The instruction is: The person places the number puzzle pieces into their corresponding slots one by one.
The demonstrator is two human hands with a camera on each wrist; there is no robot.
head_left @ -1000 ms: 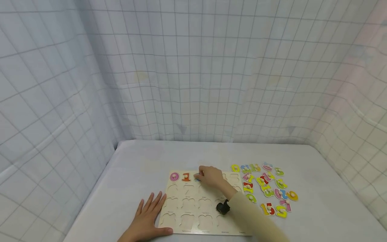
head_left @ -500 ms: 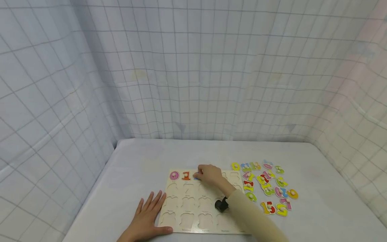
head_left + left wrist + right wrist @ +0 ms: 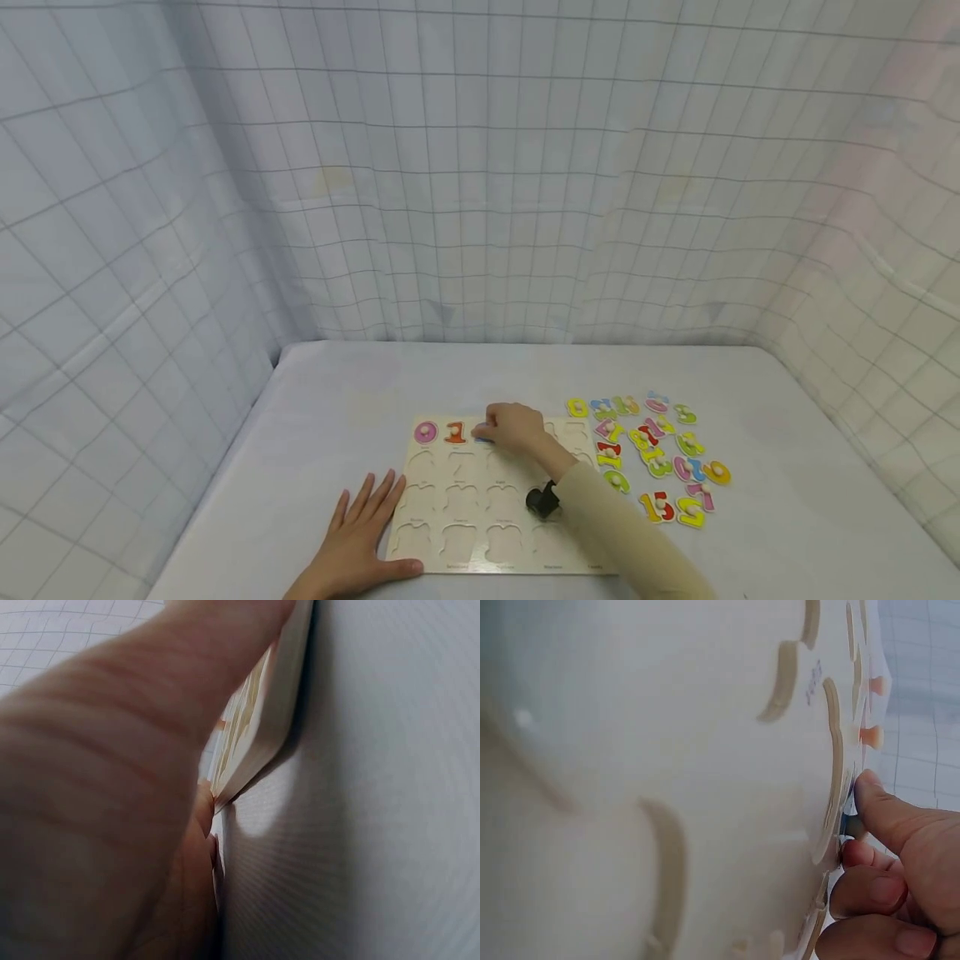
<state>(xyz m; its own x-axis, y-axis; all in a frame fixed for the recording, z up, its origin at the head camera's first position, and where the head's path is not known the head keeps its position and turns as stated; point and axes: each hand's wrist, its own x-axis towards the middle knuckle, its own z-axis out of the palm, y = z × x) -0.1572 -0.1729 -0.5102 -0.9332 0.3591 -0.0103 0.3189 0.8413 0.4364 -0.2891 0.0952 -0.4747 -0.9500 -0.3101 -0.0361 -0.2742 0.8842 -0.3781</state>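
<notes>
My right hand (image 3: 513, 427) is at the top row of a pale wooden number-puzzle board (image 3: 431, 543), pinching a blue puzzle piece (image 3: 482, 432) at the third slot. In the right wrist view, thumb and finger are on either side of that piece's knob (image 3: 850, 826); most of its shape is hidden behind the hand. To its left, a pink 0 piece (image 3: 426, 432) and an orange 1 piece (image 3: 455, 432) sit in their slots. Spread flat, my left hand (image 3: 356, 542) rests at the board's left edge, its thumb along the near corner.
Right of the board lie several loose, colourful number pieces with knobs, among them a yellow 5 (image 3: 690, 512) and an orange 9 (image 3: 717, 472). A black wrist camera (image 3: 542, 501) hangs over the board. White grid-patterned curtains (image 3: 487, 208) surround the white table (image 3: 337, 400).
The head view has shifted slightly, moving the whole scene a little up and left. My right hand stays at the third slot on the blue piece, and the left hand keeps its place.
</notes>
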